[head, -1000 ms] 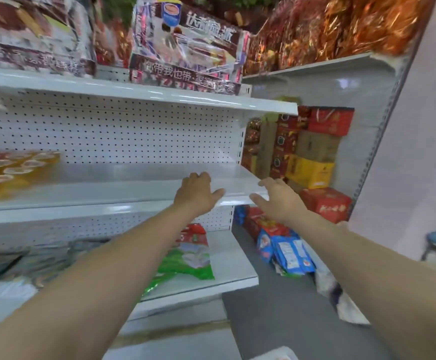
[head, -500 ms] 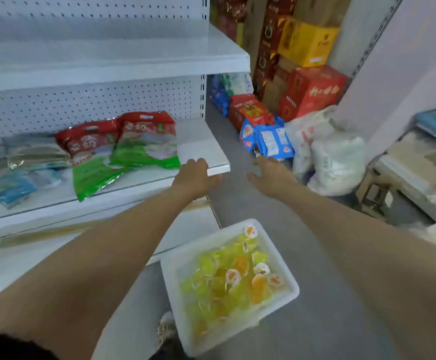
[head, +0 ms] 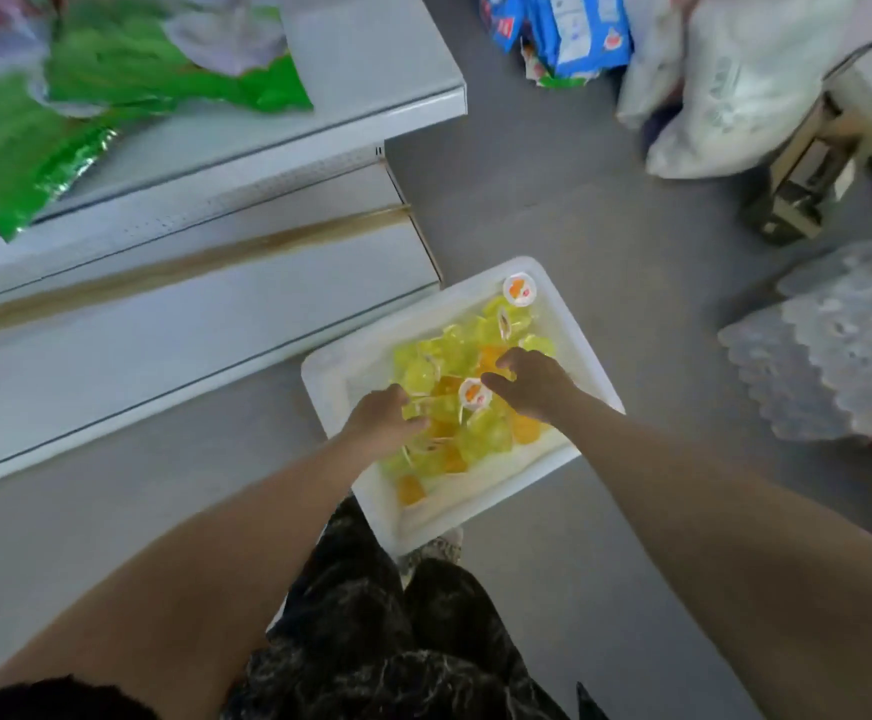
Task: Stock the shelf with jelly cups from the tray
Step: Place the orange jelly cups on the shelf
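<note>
Eyes on the heap of small yellow and orange translucent jelly cups (head: pixel 475 433), piled loose in the white rectangular plastic tray (head: pixel 338 379) that sits on the grey floor (head: pixel 553 200) just beside the foot of the white metal shelf (head: pixel 371 59). Both hands are down in the pile! The left hand (head: pixel 379 420) has its fingers curled in among the cups at the near side, though the blur hides whether they have closed on one. The right hand (head: pixel 535 381) hovers with fingers bent and spread over the middle, touching cups but, as far as I can see, gripping nothing yet. So this reads as the pick-up stage: the tray looks well filled, and no jelly cup shows on the shelf boards in view, so plenty looks left to do. Further out, green foil bags (head: pixel 112 70) lie on the shelf board, with blue packets (head: pixel 574 28) and white sacks (head: pixel 735 85) across the floor.
</note>
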`<state>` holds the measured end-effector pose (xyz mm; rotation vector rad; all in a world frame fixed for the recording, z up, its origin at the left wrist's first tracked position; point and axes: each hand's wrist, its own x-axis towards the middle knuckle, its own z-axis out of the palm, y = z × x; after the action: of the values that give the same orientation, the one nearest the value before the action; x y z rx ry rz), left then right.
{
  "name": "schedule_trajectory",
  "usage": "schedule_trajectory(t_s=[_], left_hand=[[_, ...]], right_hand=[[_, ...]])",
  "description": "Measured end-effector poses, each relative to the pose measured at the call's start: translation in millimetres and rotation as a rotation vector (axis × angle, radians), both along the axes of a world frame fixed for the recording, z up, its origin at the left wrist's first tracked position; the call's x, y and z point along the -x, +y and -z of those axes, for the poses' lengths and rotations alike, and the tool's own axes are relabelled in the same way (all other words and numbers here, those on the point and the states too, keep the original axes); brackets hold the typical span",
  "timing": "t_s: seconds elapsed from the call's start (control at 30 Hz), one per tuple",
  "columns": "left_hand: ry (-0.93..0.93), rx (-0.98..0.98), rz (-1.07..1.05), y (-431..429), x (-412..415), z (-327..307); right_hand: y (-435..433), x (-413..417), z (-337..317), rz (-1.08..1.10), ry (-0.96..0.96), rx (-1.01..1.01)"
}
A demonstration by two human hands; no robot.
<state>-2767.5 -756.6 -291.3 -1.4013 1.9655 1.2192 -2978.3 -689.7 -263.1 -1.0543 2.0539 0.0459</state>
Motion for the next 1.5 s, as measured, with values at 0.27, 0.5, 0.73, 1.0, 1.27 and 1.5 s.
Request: schedule_trajectory(t_s=[0.27,0.5,0.73,1.0,1.27,1.5], left_hand=[[-0.115,-0.343,0.338,29.8,-19.4,79.5],[-0.176,-0.412,0.457,32.4,-5.0,104.9],[-0.263,-0.592,0.288,27.9,3.1,118.0],[-0.244,-0.871,0.041,23.6,4.0,124.0],[-0.265,-0.886,0.052,28.0,5.3,131.3],[-0.28,-0.857,-0.001,32.9,2.7,142.5]], right_hand=[[7.2,-16.5,69.9,0.12,-0.111,-0.063],[-9.1,-4.0,103.8,0.23,-0.119,-0.078],[-10.7,-5.7,117.2,0.25,-0.165,-0.109],[-4.2,-1.0,130.1,0.463,-0.275,-0.066],[-0.2,-5.4,135.0,0.574,-0.328,-0.02],[6.9,-2.1,140.2,0.624,-0.344,0.034]])
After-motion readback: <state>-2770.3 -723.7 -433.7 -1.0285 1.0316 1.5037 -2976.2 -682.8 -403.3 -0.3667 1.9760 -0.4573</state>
